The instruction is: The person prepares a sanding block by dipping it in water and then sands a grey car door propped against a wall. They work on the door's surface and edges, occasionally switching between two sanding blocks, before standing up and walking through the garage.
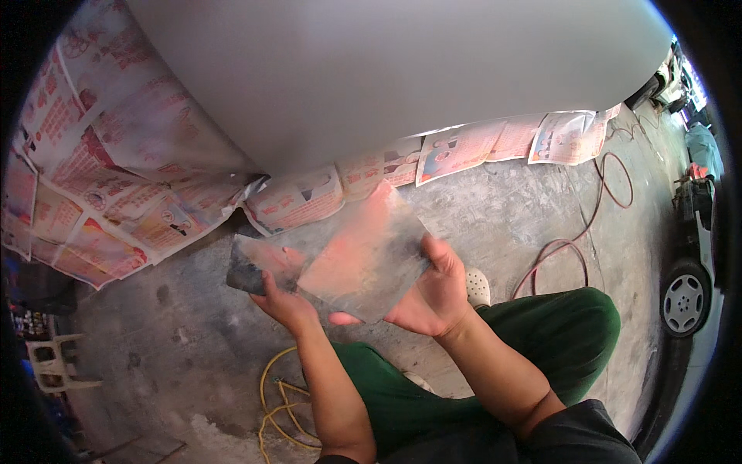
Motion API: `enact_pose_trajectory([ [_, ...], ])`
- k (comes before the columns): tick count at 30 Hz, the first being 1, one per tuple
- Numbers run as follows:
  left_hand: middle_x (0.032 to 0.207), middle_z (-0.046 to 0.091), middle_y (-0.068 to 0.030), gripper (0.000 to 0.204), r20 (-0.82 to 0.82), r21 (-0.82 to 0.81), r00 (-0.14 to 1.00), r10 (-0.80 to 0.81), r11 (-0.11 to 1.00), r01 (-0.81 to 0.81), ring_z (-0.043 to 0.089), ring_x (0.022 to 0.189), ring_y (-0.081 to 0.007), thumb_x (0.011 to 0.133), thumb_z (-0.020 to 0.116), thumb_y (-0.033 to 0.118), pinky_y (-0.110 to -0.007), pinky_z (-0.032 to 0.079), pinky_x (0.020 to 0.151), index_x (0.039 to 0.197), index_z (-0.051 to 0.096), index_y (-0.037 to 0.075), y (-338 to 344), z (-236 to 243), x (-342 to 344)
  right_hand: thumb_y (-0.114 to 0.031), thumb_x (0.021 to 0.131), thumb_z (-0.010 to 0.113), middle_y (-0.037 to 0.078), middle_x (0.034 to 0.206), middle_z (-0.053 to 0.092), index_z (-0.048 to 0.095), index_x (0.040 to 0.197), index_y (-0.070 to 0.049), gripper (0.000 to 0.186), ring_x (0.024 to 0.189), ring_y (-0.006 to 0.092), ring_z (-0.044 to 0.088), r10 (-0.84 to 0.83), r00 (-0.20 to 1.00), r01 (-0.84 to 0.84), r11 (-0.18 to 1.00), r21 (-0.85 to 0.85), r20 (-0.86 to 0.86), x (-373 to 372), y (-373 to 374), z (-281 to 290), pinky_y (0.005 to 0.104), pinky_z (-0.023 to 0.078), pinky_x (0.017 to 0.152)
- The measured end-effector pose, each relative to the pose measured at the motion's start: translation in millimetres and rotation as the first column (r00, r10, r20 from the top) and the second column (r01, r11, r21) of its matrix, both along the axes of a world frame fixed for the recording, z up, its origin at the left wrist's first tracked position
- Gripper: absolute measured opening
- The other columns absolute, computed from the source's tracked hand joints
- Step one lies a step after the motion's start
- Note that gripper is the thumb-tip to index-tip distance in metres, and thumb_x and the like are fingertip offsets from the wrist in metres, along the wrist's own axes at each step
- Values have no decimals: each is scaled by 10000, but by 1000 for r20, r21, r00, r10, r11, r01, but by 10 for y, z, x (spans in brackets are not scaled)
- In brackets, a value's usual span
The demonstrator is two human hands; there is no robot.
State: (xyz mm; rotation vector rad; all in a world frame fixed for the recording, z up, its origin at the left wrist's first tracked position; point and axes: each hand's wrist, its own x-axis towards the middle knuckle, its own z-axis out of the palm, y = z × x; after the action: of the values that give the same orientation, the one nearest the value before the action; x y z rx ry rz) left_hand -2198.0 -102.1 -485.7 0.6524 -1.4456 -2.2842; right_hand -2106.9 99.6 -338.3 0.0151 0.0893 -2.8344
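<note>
My right hand (437,298) grips a thin, roughly square sheet (367,259) by its right side. Its thumb lies along the edge, while most of its fingers are hidden behind. The sheet is smeared grey and pinkish orange, somewhat blurred. In my left hand (287,305) is a smaller flat piece (267,261), grey-pink with a dark end, its fingers closed round the lower side. The two pieces nearly meet, held over the concrete floor. Above them curves a large, smooth grey panel (402,69), which neither hand touches.
Printed paper sheets (471,151) hang along the panel's lower edge, and more masking paper (116,209) covers the left side. A red hose (568,243) loops across the floor at right, a yellow hose (267,390) near my legs. A plastic stool (58,363) stands left, a car wheel (685,300) far right.
</note>
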Motion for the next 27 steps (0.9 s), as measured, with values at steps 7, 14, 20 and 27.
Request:
enact_pose_trajectory([
  [7,1426,489,-215,655,96,24,995,19,999,-22,543,1274,-409,933,641,216,-541,500,1020,1467,322,10,99,208,103,-762,907,464,151,1584,362,331,1552,-116,922,1448,382,354,-47,994,46,999,15,98,-169,-66,-90,663,318,1125],
  [14,1528,382,-196,711,176,-2,984,33,999,-33,455,1359,-398,955,634,256,-611,422,1063,1545,276,83,37,230,171,-509,898,622,135,1435,468,440,1448,-98,711,1359,325,429,-110,994,104,908,405,-9,-191,63,-292,538,338,1136],
  [20,1550,338,-220,898,173,39,985,-6,999,-1,447,1366,-416,937,665,245,-579,515,997,1588,71,73,-27,185,155,-358,821,714,141,1342,460,503,1331,-80,618,1276,285,434,-325,928,129,-179,975,-183,-380,0,-831,426,396,1052],
  [27,1554,310,-251,1018,165,19,986,-28,1000,25,465,1352,-416,928,683,232,-562,525,1016,1588,-69,45,-122,108,162,-297,715,795,177,1360,448,633,1196,-123,536,1293,398,398,-163,627,254,-882,398,-762,-941,272,-501,628,269,1108],
])
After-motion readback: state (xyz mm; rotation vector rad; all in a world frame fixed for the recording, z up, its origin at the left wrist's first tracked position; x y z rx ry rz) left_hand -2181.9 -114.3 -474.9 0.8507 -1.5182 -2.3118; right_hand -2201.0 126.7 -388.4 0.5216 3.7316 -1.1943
